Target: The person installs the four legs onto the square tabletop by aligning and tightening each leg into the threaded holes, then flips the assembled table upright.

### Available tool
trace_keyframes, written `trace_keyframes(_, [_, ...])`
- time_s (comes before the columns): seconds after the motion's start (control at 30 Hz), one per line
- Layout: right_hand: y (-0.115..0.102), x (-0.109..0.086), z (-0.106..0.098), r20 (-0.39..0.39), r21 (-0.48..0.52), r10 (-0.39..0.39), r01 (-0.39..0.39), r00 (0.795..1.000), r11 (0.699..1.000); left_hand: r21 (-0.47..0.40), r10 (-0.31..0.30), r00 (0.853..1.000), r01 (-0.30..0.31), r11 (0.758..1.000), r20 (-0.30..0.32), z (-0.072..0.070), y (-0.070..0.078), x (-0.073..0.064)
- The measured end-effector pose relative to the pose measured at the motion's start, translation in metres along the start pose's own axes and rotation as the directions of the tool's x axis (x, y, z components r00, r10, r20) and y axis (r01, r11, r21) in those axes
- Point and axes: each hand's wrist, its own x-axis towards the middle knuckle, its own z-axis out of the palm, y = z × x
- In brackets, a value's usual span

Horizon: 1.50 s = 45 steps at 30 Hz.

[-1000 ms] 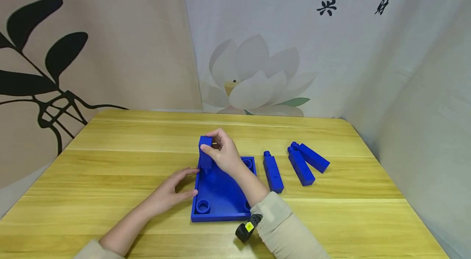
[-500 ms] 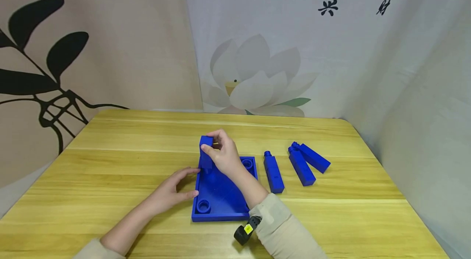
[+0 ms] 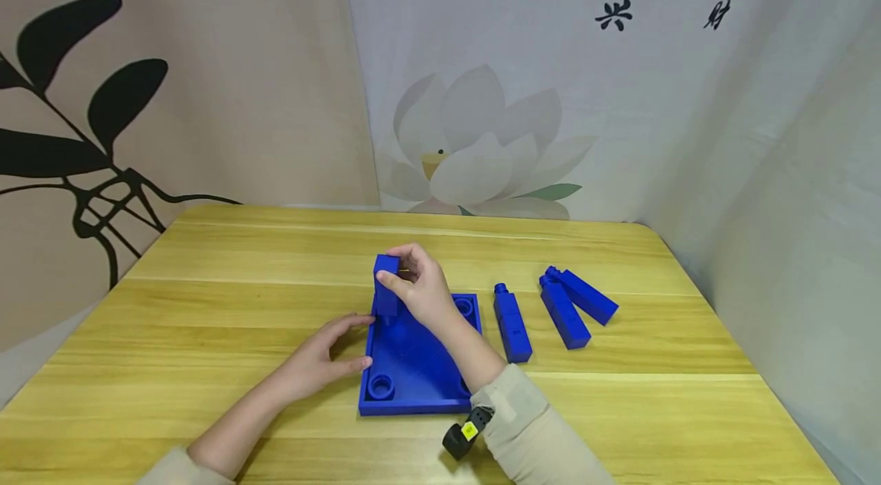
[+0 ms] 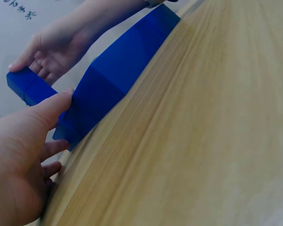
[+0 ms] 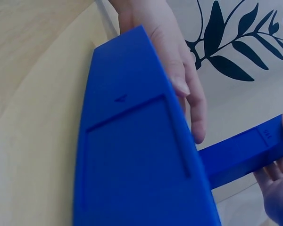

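A blue square panel with a raised rim lies on the table, round sockets showing in its corners, such as the front-left socket. Over its far-left corner stands a blue square leg, upright with its narrow end down at the corner. My right hand grips this leg between thumb and fingers; the right wrist view shows the leg too. My left hand touches the panel's left edge with spread thumb and fingers. The left wrist view has its thumb against the panel's side.
To the panel's right lies a loose blue leg with a threaded end. Farther right, a second leg and a third leg lie with their ends together. A black wrist camera hangs by the right cuff. A printed curtain backs the table.
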Motion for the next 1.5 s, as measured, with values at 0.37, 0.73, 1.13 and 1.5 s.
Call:
trace_keyframes(0.37, [-0.010, -0.002, -0.012, 0.067, -0.046, 0.060, -0.057, 0.996, 0.997, 0.014, -0.014, 1.000, 0.014, 1.000, 0.013, 0.000, -0.001, -0.001])
trace_keyframes(0.73, [-0.019, -0.014, -0.036, 0.014, -0.078, -0.007, 0.008, 1.000, 0.997, 0.045, -0.007, 1.000, 0.006, 0.999, 0.030, -0.003, -0.001, -0.002])
trace_keyframes(1.13, [-0.029, -0.037, -0.071, -0.052, -0.038, 0.009, -0.011, 0.999, 0.999, 0.026, -0.037, 0.994, 0.035, 0.999, 0.107, -0.009, 0.000, -0.004])
trace_keyframes(1.5, [-0.030, -0.061, -0.108, -0.125, -0.126, -0.001, -0.015, 0.992, 0.992, 0.026, -0.040, 0.990, 0.037, 0.999, 0.138, -0.013, -0.001, -0.003])
